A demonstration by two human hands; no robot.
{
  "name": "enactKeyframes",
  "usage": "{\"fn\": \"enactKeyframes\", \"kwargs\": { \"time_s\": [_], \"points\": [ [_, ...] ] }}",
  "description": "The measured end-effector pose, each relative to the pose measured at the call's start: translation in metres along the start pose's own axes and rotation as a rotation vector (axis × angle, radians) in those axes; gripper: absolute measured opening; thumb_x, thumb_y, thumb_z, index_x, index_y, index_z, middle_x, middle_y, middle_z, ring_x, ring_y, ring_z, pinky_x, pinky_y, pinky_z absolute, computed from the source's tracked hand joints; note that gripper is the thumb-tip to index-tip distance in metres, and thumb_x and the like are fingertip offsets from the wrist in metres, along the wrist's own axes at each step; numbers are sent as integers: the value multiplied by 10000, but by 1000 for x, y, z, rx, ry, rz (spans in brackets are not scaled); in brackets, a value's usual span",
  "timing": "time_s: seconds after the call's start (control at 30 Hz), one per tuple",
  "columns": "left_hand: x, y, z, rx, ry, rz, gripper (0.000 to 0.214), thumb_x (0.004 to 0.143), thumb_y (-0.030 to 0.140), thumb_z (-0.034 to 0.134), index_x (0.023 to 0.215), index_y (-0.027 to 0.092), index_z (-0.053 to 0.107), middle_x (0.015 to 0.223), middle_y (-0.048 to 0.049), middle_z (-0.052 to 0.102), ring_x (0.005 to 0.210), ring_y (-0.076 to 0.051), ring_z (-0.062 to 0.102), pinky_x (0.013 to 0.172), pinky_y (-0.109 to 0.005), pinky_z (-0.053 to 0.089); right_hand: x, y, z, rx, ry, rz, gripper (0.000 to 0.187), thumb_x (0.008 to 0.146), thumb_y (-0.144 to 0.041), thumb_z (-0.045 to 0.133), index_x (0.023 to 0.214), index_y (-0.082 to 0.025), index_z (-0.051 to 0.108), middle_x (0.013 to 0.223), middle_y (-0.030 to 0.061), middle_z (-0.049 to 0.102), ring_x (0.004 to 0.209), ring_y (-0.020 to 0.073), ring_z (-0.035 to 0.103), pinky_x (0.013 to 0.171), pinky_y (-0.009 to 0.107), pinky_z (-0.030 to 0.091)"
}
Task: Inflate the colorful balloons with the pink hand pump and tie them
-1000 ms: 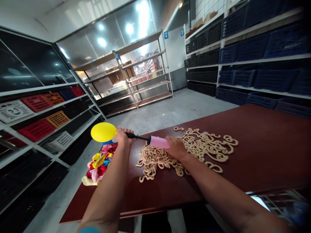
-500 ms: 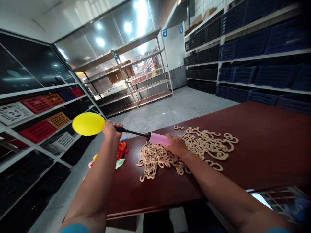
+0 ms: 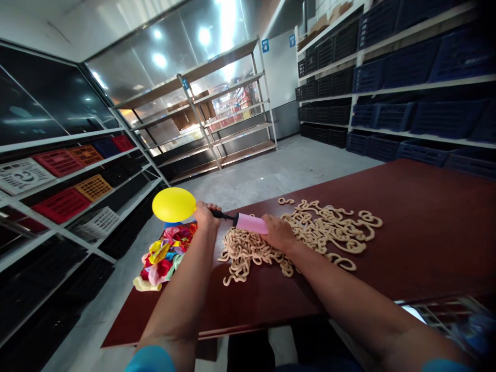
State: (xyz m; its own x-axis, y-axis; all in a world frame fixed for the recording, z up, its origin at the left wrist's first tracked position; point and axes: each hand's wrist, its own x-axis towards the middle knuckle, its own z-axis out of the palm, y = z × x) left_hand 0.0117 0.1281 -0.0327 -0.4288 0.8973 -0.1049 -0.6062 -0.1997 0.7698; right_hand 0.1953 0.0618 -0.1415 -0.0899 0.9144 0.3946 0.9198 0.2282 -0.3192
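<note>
My left hand [image 3: 205, 214] is closed around the black nozzle end of a hand pump, pinching the neck of a partly blown yellow balloon [image 3: 174, 204] that sticks out to the left. My right hand [image 3: 279, 233] grips the pink pump barrel [image 3: 251, 223] above the dark red table [image 3: 418, 227]. Only a short stretch of the black rod shows between my hands. A heap of limp coloured balloons [image 3: 161, 255] lies at the table's left corner, below the yellow one. Under my right hand spreads a tangle of beige loops [image 3: 310, 235].
Metal shelving with red, orange and white crates [image 3: 58, 178] runs along the left. Shelves of dark blue crates [image 3: 411, 67] line the right wall. An empty rack [image 3: 217, 124] stands at the back across a grey concrete floor. A wire basket [image 3: 449, 315] sits at the lower right.
Half a second ago my left hand was drawn out to the left with the rod long. Now it is back near the barrel, the rod pushed in.
</note>
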Motion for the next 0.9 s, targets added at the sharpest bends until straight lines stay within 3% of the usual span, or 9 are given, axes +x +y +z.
{"fn": "enactKeyframes", "kwargs": {
  "time_s": [0.1, 0.2, 0.3, 0.47, 0.57, 0.7, 0.9],
  "points": [
    [-9, -15, 4, -4, -17, -16, 223, 703, 166, 432, 590, 198, 242, 423, 77, 257, 330, -66, 308, 396, -213, 286, -1, 0, 1, 17, 29, 6, 361, 735, -385, 605, 1018, -194, 487, 939, 64, 601, 849, 198, 558, 676, 269, 362],
    [-8, -8, 6, -4, -31, -23, 223, 695, 160, 440, 586, 197, 249, 421, 78, 252, 331, -65, 309, 397, -212, 292, 0, 2, 1, 33, 62, -18, 355, 726, -383, 613, 1011, -207, 493, 930, 52, 606, 851, 198, 556, 665, 264, 355],
    [2, 21, 4, -3, -30, 20, 239, 704, 162, 437, 584, 196, 234, 418, 80, 242, 325, -64, 295, 394, -214, 290, 1, 6, 1, 46, 85, -26, 356, 710, -350, 624, 1013, -208, 505, 931, 54, 610, 852, 197, 554, 672, 263, 353],
    [25, 88, 0, 8, -22, 120, 253, 716, 147, 413, 582, 195, 204, 416, 85, 221, 319, -59, 274, 385, -211, 276, 6, 8, 3, 63, 130, -22, 356, 704, -302, 605, 1034, -210, 508, 935, 41, 607, 851, 196, 549, 681, 270, 355],
    [32, 107, -2, 19, -32, 136, 246, 734, 172, 421, 589, 195, 225, 420, 92, 219, 318, -51, 265, 385, -203, 272, 6, 4, 5, 68, 127, -50, 344, 694, -297, 610, 1008, -200, 508, 936, 46, 603, 870, 200, 541, 688, 269, 357],
    [28, 88, -10, 11, 34, 124, 260, 743, 185, 430, 589, 197, 221, 420, 91, 233, 319, -53, 280, 385, -201, 277, 5, 3, 7, 44, 80, -21, 323, 703, -307, 611, 986, -196, 505, 919, 53, 604, 842, 197, 543, 669, 270, 355],
    [5, 16, -13, -49, 65, 15, 243, 753, 178, 428, 583, 197, 255, 420, 80, 262, 329, -58, 298, 395, -204, 289, 3, 7, 5, 3, 54, -30, 281, 721, -308, 597, 963, -198, 507, 921, 53, 605, 856, 201, 542, 675, 271, 352]
  ]
}}
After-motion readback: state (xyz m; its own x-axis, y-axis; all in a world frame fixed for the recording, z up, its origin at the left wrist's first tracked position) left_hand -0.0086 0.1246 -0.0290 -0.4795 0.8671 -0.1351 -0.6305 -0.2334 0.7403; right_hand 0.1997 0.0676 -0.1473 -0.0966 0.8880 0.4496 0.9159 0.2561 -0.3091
